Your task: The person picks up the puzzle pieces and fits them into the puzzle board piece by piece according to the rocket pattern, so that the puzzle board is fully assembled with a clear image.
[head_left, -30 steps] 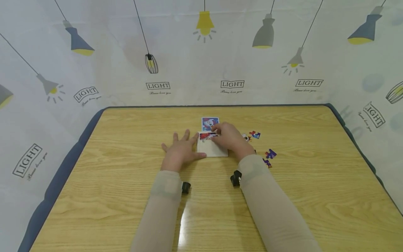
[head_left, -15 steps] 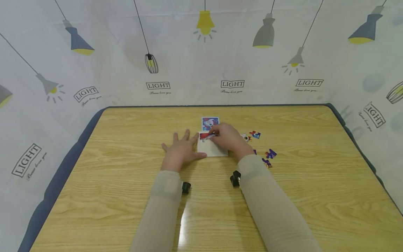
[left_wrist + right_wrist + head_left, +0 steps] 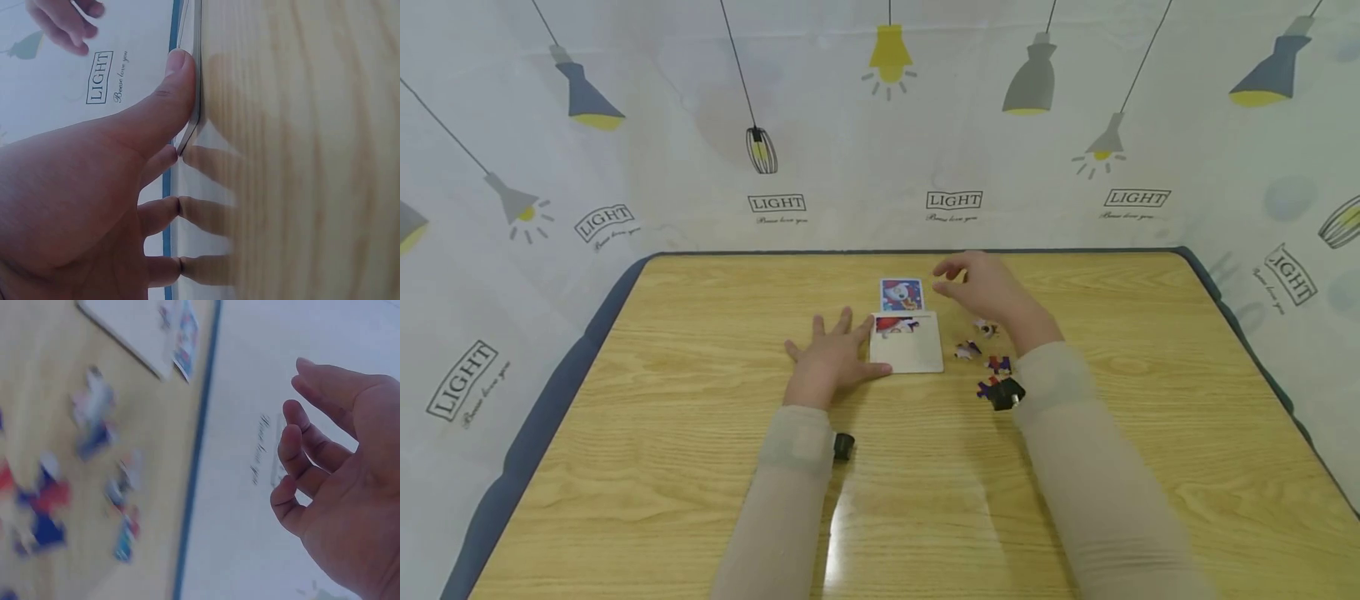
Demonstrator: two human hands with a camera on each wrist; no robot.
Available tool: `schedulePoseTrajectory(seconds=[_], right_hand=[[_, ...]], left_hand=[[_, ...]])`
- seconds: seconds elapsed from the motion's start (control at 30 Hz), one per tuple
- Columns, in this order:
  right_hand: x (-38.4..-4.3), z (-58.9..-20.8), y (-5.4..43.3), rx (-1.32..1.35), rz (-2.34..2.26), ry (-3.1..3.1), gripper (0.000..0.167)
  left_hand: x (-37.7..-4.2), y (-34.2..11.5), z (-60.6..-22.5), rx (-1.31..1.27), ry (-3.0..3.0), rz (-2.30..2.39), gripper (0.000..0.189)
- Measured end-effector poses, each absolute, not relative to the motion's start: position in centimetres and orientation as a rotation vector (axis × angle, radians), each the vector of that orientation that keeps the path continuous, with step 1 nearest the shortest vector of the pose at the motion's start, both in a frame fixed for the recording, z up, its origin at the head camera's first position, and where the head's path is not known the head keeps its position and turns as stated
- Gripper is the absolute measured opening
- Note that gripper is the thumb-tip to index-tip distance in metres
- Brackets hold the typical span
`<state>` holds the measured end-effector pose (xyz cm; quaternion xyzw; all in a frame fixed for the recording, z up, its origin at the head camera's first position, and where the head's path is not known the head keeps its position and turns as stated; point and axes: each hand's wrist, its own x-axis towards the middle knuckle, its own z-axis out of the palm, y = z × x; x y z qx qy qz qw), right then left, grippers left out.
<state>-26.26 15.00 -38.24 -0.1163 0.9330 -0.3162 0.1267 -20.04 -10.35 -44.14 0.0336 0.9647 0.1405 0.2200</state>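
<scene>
A pale puzzle board (image 3: 910, 350) lies near the table's middle, with joined puzzle pieces (image 3: 895, 325) in its upper left corner. My left hand (image 3: 831, 360) is spread on the table, its thumb and index finger resting on the board's left side. In the left wrist view, the thumb (image 3: 169, 100) presses the board's edge. My right hand (image 3: 988, 292) is raised to the right of the picture card (image 3: 901, 294), fingers loosely bent; the right wrist view shows nothing between them. Several loose puzzle pieces (image 3: 967, 350) lie right of the board, some hidden by the right wrist camera and arm.
The picture card touches or nearly touches the board's far edge. Black wrist cameras (image 3: 844, 447) jut from both sleeves. The wooden table (image 3: 700, 500) ends at a dark blue edge, with a lamp-printed cloth (image 3: 850, 150) hanging behind it.
My right hand has left the top of the board and moved up and to the right, uncovering the joined pieces and the card. The left hand has stayed in place.
</scene>
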Motion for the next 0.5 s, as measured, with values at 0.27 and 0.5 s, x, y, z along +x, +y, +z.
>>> schedulePoseTrajectory(seconds=[0.27, 0.5], right_hand=[[-26.7, -35.4, 21.0, -0.299, -0.914, 2.812, 0.039], [-26.5, -35.8, 24.5, -0.285, -0.883, 2.800, 0.044]], left_hand=[[-19.6, -10.2, -43.5, 0.107, 2.685, 0.397, 0.096], [-19.6, -10.2, -43.7, 0.106, 2.692, 0.407, 0.096]])
